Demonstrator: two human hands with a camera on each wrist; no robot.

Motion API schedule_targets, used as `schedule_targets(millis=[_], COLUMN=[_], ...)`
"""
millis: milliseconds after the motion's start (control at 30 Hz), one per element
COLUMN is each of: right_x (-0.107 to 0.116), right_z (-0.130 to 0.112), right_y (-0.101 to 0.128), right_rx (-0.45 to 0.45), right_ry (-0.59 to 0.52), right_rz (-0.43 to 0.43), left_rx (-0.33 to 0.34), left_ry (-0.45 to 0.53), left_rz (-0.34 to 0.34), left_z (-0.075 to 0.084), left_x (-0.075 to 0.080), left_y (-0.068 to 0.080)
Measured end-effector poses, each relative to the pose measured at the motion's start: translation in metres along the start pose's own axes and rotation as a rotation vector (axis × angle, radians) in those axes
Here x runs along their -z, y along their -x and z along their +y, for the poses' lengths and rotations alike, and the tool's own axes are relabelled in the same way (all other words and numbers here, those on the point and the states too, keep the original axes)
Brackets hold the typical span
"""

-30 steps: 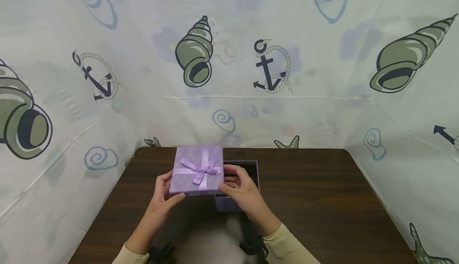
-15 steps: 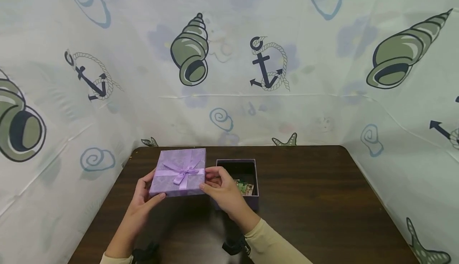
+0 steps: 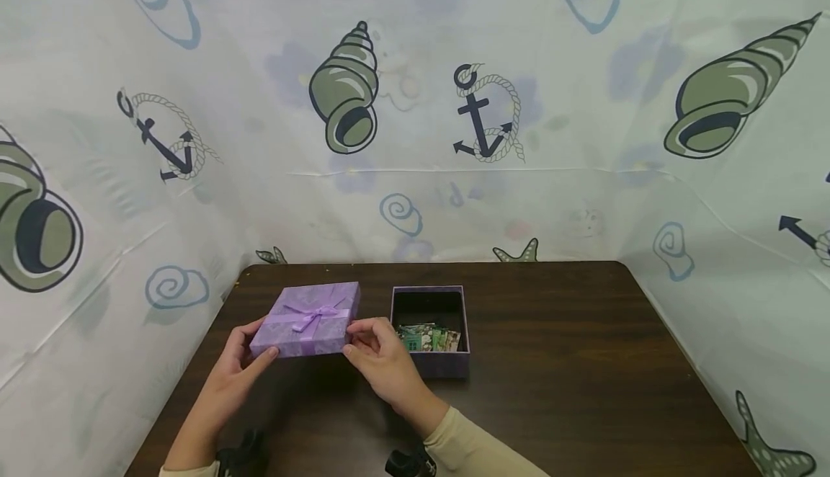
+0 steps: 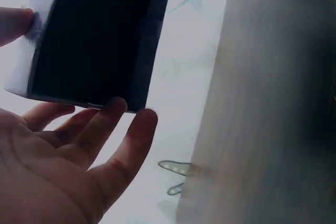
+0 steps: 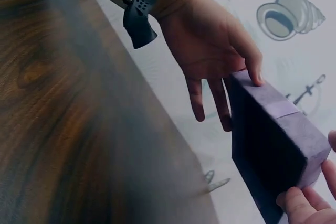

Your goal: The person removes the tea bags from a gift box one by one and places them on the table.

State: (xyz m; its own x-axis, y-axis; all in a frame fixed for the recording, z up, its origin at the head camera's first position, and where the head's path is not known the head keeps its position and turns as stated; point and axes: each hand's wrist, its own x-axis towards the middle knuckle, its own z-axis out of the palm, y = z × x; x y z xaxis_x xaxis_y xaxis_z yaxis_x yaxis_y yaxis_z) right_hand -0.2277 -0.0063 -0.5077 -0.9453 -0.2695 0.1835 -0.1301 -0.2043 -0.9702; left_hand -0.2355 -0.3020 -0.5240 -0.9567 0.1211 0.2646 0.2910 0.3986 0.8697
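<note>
A purple gift box lid (image 3: 295,336) with a ribbon bow is held up over the left part of the table, slightly tilted. My left hand (image 3: 227,376) grips its left side, thumb at the front edge. At the right side, my right hand (image 3: 389,372) pinches the lid between thumb and fingers. The lid's dark hollow underside (image 4: 94,40) shows in the left wrist view, and again in the right wrist view. To the right of the lid stands the box base (image 3: 447,367), uncovered, with several small green and brown printed packets or cards (image 3: 428,338) inside.
The dark wooden table (image 3: 551,362) carries the box base near its middle. A white cloth (image 3: 428,124) printed with shells and anchors hangs behind and at both sides. Black wrist devices (image 3: 411,462) sit on both wrists.
Both hands have carried the lid left, away from the box base, and tilted it flatter and lower. The base's inside and its small packets have come into view.
</note>
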Motion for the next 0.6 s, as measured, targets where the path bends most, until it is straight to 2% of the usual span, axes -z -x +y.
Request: schedule_targets(millis=[167, 333, 500, 600], right_x=[-0.002, 0.000, -0.001, 0.000], right_z=[0.016, 0.032, 0.045, 0.055], right_y=[-0.001, 0.001, 0.002, 0.003], right_rx=[-0.033, -0.059, -0.035, -0.004], right_ry=[-0.040, -0.073, -0.096, -0.089], right_rz=[-0.025, -0.091, -0.171, -0.219], left_rx=[0.088, 0.183, 0.242, 0.264], left_ry=[-0.054, -0.098, -0.102, -0.094], left_rz=[0.014, -0.017, -0.036, -0.023], left_z=[-0.017, -0.025, -0.030, -0.033], left_x=[-0.002, -0.001, 0.001, -0.001], left_y=[-0.003, -0.005, -0.005, -0.005])
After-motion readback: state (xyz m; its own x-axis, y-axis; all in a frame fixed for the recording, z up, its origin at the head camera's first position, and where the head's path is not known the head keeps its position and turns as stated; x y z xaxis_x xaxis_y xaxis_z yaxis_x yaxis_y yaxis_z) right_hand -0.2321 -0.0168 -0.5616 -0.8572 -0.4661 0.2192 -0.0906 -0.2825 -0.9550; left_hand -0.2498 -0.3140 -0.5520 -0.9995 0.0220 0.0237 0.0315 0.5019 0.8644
